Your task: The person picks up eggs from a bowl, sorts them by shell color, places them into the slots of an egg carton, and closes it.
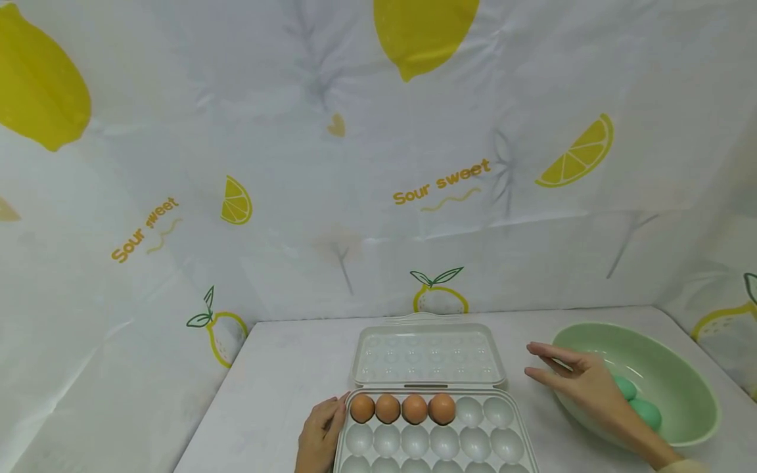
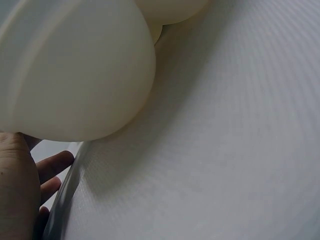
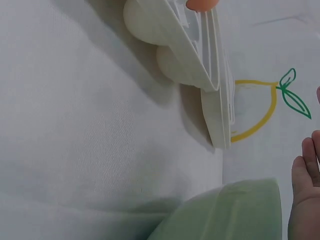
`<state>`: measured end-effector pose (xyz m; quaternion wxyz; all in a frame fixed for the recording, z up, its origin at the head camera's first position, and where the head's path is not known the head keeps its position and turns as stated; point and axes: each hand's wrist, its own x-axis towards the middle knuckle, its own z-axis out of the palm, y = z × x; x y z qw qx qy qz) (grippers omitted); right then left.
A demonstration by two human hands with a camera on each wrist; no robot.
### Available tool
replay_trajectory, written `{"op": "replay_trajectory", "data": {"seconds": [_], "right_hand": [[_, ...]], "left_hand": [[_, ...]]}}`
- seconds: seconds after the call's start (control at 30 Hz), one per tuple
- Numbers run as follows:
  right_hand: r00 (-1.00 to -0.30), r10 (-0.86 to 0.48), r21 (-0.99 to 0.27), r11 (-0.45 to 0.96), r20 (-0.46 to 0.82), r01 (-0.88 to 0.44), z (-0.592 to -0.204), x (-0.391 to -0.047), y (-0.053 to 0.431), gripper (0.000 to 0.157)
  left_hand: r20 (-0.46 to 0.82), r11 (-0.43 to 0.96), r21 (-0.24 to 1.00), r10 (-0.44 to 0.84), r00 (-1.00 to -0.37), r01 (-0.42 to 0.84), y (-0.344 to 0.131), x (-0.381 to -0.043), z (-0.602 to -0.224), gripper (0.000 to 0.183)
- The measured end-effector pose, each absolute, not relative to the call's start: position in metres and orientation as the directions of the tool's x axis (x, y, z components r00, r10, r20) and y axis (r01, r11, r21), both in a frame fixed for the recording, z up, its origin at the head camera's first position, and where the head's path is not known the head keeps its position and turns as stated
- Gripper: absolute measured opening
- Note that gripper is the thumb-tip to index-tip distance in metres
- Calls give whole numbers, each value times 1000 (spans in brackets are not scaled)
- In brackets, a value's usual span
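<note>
So there was a big lemon-print cloth [image 1: 331,177] for a backdrop, with a white table [image 1: 260,394] in front. The egg tray [image 1: 445,443] sat mid-table, its lid [image 1: 428,358] flipped back toward the cloth. Off to the right was a green bowl [image 1: 680,394]. The right hand [image 1: 591,391] hung by the bowl's left side, thumb and fingers parted, nothing between them. The left hand [image 1: 321,433] rested against the tray's left edge, fingers loosely stretched, not wrapped round it as far as I could tell. Two green eggs [image 1: 646,414] showed in the bowl, maybe more out of sight. Four brown eggs [image 1: 414,409] sat in the back row, so I'd say early days: two bare cups [image 1: 470,412] left there, plus all the nearer ones visible. The tray's front was cut off.
</note>
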<state>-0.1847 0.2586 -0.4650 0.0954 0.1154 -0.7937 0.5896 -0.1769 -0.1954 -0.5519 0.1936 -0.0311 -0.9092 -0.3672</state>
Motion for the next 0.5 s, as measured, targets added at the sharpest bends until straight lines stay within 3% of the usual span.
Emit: {"op": "replay_trajectory", "data": {"seconds": [0.17,0.5], "right_hand": [[-940,-57,-908,242,337,-341,-468,-185,273,41],[-961,-52,-889,370,272,-271,-474,-178,307,43]], "left_hand": [[330,722,675,-108,-938,154,-195,-177,-551,26],[310,722,679,-118,-943,133,-195,-178,-552,26]]}}
